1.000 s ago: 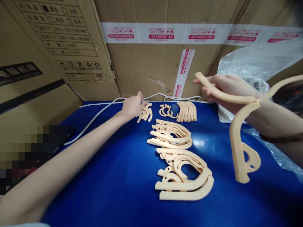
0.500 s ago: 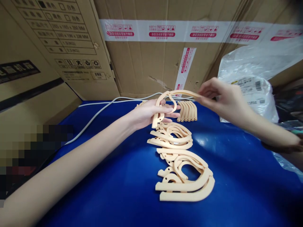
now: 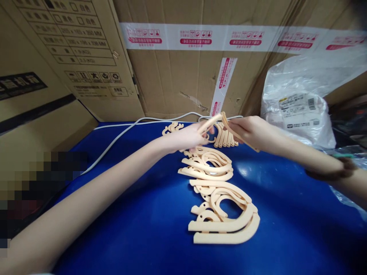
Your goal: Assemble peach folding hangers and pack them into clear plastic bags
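Observation:
A beige plastic folding hanger point(image 3: 212, 121) is held up between both hands above the far part of the blue surface. My left hand point(image 3: 191, 136) is closed around its left arm; some fingers are hidden behind the hand and the hanger. My right hand point(image 3: 252, 131) pinches the other arm, which slopes down to the right from the raised middle joint. Below my left hand lies a group of folded hangers point(image 3: 208, 165). Closer to me is another overlapping group of folded hangers point(image 3: 229, 238).
Behind the hands lie a row of curved hanger arms point(image 3: 224, 138) and several small hook pieces point(image 3: 172, 127). A white cable point(image 3: 122, 134) runs along the back and left. Cardboard boxes point(image 3: 177, 72) wall the back and left. A plastic bag point(image 3: 298, 110) stands at right.
My right hand has moved down and slightly left, swinging its hanger arm from near level to sloping downward. My left hand has turned over, back now showing, with the hanger still in it.

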Motion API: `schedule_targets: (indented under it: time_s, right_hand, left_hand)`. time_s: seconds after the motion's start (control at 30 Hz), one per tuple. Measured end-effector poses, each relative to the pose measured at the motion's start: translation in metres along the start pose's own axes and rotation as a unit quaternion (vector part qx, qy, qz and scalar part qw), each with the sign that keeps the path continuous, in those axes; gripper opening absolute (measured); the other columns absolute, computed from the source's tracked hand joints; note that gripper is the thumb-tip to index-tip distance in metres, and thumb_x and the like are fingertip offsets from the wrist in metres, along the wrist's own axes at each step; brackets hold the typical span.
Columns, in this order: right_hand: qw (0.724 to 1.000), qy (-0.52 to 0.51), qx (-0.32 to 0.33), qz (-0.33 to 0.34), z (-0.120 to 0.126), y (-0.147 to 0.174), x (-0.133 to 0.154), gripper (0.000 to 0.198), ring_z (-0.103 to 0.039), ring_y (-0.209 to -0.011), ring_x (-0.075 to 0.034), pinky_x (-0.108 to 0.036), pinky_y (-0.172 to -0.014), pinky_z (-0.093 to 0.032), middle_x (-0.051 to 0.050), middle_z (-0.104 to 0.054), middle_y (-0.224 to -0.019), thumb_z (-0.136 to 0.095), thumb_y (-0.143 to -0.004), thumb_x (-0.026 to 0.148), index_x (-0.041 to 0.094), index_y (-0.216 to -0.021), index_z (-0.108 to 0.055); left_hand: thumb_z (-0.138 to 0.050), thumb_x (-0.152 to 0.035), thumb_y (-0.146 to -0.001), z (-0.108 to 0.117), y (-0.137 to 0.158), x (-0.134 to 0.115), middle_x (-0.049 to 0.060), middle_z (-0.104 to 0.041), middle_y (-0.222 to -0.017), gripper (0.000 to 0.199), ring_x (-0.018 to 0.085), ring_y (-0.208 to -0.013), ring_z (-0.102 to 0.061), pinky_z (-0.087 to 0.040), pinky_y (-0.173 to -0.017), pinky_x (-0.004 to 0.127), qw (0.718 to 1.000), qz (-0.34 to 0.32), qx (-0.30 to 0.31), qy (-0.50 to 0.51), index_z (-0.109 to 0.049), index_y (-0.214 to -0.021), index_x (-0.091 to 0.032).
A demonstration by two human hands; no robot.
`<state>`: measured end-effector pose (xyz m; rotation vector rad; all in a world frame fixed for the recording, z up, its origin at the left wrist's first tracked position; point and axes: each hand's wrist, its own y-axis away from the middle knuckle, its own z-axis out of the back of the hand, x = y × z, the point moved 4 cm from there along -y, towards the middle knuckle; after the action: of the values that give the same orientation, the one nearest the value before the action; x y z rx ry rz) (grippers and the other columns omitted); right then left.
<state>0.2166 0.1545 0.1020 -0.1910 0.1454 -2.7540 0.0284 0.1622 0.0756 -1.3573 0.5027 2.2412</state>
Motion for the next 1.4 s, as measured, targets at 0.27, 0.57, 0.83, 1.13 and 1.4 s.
schedule_targets:
  time_s: [0.27, 0.57, 0.83, 1.13, 1.4]
  right_hand:
    - [0.986, 0.039, 0.022, -0.16, -0.01, -0.016, -0.074, 0.028, -0.063, -0.064, -0.023, -0.032, -0.057, -0.034, -0.019, -0.069, -0.076, -0.041, -0.092, 0.029, 0.018, -0.069, -0.054]
    - [0.978, 0.034, 0.046, -0.201, -0.047, -0.031, -0.102, 0.021, -0.07, -0.07, -0.026, -0.03, -0.059, -0.043, -0.009, -0.07, -0.067, -0.056, -0.087, 0.034, 0.017, -0.087, -0.069]
    - [0.977, -0.039, 0.047, -0.206, -0.05, -0.033, -0.095, 0.027, -0.066, -0.055, -0.016, -0.025, -0.059, -0.049, -0.002, -0.072, -0.067, -0.05, -0.089, 0.024, 0.015, -0.111, -0.063]
    - [0.979, -0.041, 0.027, -0.199, -0.041, -0.029, -0.086, 0.031, -0.065, -0.059, -0.018, -0.028, -0.058, -0.047, -0.005, -0.073, -0.074, -0.053, -0.089, 0.029, 0.014, -0.115, -0.063]
    - [0.943, -0.333, 0.016, -0.017, -0.02, -0.014, -0.005, 0.047, -0.055, -0.058, -0.014, -0.027, -0.052, -0.041, -0.006, -0.066, -0.077, -0.044, -0.093, 0.058, 0.017, -0.094, -0.068]
  left_hand:
    - [-0.053, -0.034, -0.092, 0.014, -0.043, 0.014, 0.013, -0.061, -0.111, 0.023, 0.028, -0.105, -0.057, -0.044, -0.087, 0.037, 0.936, -0.021, -0.126, -0.329, -0.058, -0.104, -0.015]
    - [-0.056, -0.016, -0.087, -0.003, -0.067, 0.034, 0.019, -0.051, -0.129, 0.033, 0.032, -0.121, -0.049, -0.042, -0.098, 0.04, 0.901, -0.003, -0.103, -0.423, -0.056, -0.119, -0.008]
    - [-0.051, -0.018, -0.089, 0.011, -0.06, 0.048, 0.018, -0.056, -0.12, 0.027, 0.031, -0.117, -0.052, -0.042, -0.098, 0.04, 0.897, 0.012, -0.116, -0.427, -0.057, -0.114, -0.009]
    - [-0.057, -0.026, -0.088, 0.017, -0.061, 0.044, 0.015, -0.06, -0.113, 0.019, 0.027, -0.109, -0.058, -0.046, -0.092, 0.036, 0.926, 0.023, -0.157, -0.343, -0.059, -0.103, -0.014]
    - [-0.023, -0.063, -0.099, 0.026, -0.043, -0.001, 0.011, -0.065, -0.096, 0.059, 0.028, -0.099, -0.063, -0.045, -0.079, 0.035, 0.964, -0.032, -0.218, -0.151, -0.061, -0.103, -0.018]
